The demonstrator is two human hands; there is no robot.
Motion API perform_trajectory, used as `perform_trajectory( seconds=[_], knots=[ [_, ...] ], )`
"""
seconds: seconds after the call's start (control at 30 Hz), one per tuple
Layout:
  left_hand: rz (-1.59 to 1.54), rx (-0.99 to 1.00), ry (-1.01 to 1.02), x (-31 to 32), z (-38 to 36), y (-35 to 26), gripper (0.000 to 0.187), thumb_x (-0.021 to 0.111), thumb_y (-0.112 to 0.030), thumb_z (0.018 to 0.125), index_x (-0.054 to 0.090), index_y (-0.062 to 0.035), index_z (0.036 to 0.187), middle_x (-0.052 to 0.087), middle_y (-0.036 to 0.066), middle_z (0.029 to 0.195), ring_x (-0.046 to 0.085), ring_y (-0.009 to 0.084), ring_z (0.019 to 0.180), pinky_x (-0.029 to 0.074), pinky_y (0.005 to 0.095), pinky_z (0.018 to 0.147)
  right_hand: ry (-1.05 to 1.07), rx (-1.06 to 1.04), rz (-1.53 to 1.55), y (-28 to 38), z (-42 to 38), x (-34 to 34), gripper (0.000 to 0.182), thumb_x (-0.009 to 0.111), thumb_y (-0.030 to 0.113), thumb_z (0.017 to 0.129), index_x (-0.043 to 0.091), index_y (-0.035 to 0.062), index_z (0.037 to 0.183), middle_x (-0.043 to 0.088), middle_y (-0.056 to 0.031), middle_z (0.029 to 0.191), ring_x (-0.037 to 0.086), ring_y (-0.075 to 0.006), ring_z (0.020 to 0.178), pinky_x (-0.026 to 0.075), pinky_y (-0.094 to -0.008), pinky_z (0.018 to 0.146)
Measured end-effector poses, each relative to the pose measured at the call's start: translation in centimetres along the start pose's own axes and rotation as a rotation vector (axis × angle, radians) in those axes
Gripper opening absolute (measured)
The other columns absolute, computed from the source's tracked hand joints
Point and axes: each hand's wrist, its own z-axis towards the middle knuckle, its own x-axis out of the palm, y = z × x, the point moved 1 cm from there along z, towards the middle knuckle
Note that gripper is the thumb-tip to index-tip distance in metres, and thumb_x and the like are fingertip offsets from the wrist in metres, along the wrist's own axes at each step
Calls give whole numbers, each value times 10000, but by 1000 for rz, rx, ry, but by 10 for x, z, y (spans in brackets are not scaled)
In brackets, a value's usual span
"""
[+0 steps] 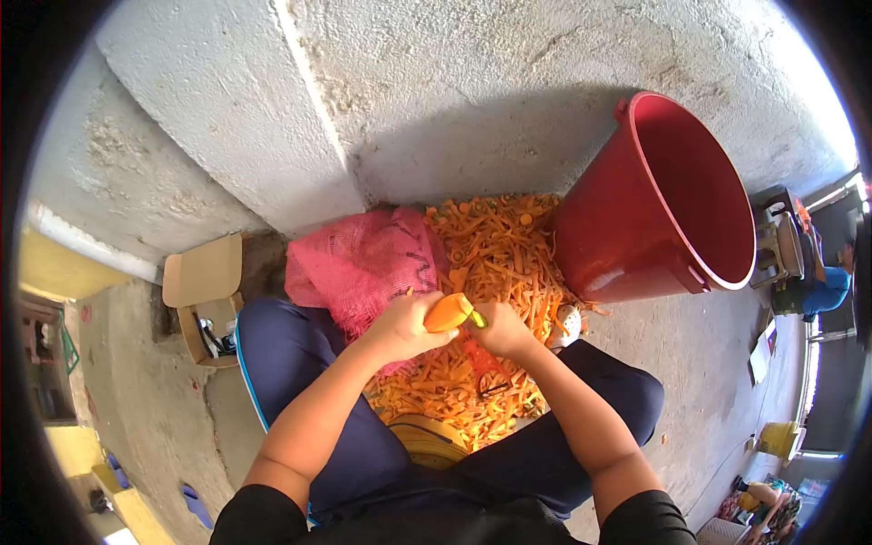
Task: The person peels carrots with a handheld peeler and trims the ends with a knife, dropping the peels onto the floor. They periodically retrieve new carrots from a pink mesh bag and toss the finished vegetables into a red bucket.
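An orange carrot (448,312) is gripped in my left hand (409,325), its thick end pointing right. My right hand (500,329) is closed around a small yellow-green tool (478,319) that meets the end of the carrot. Most of that tool is hidden by my fingers. Below both hands lies a heap of orange peelings (504,259), spread between my legs. A pink mesh sack (363,263) rests on the left side of the heap, just beyond my left hand.
A large red bucket (609,227) stands tilted in view at the right of the peelings. An open cardboard box (204,272) with items inside is at the left. A rough wall (472,82) rises ahead. Other people (828,289) are at the far right.
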Motion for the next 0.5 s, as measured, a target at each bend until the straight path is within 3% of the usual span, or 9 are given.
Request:
perform_trajectory(
  seconds=[0.03, 0.13, 0.23, 0.27, 0.37, 0.4, 0.5],
  knots=[
    [-90, -5, 30, 3, 0, 4, 322, 651, -167, 694, 519, -55, 966, 572, 51, 788, 551, 153, 723, 424, 270, 656, -7, -1, 21, -1, 0, 1, 207, 484, 200, 713, 535, -1, 711, 547, -230, 705, 530, -393, 720, 421, -436, 634],
    [-247, 42, -92, 13, 0, 3, 343, 673, -197, 651, 523, -64, 929, 582, 85, 698, 582, 238, 630, 449, 322, 587, -7, 8, -12, -4, 1, 2, 214, 479, 209, 720, 549, 7, 719, 558, -220, 711, 540, -382, 724, 429, -430, 641],
    [452, 299, 61, 5, -7, -29, 375, 692, -219, 605, 524, -71, 906, 573, 106, 643, 576, 291, 597, 454, 365, 546, 90, 115, -71, -32, 11, 11, 237, 484, 241, 724, 585, 29, 753, 582, -199, 737, 565, -350, 742, 445, -416, 655],
    [300, 405, 37, 20, -11, -31, 393, 702, -240, 584, 532, -85, 903, 579, 100, 662, 587, 269, 615, 458, 366, 558, 104, 142, -99, -45, 10, 14, 263, 500, 276, 720, 603, 44, 789, 596, -184, 766, 578, -329, 755, 457, -407, 667],
    [152, 225, 129, 30, -8, -32, 375, 694, -246, 601, 529, -83, 895, 576, 136, 693, 579, 296, 635, 455, 359, 569, 225, 196, -313, -47, 12, 28, 281, 505, 302, 722, 606, 48, 785, 602, -174, 793, 578, -330, 759, 460, -407, 675],
    [109, 225, 115, 27, -8, -30, 367, 690, -243, 607, 526, -79, 890, 574, 139, 706, 576, 299, 650, 452, 360, 577, 372, 12, -405, -42, 13, 29, 282, 498, 303, 730, 606, 54, 808, 602, -171, 829, 578, -324, 786, 461, -404, 687],
    [56, 203, 122, 15, -5, -25, 341, 679, -230, 618, 520, -72, 875, 570, 145, 740, 567, 305, 697, 444, 365, 598, 458, 99, -342, -29, -3, 30, 286, 489, 291, 736, 594, 54, 857, 596, -177, 867, 575, -321, 810, 457, -404, 702]
  ],
)
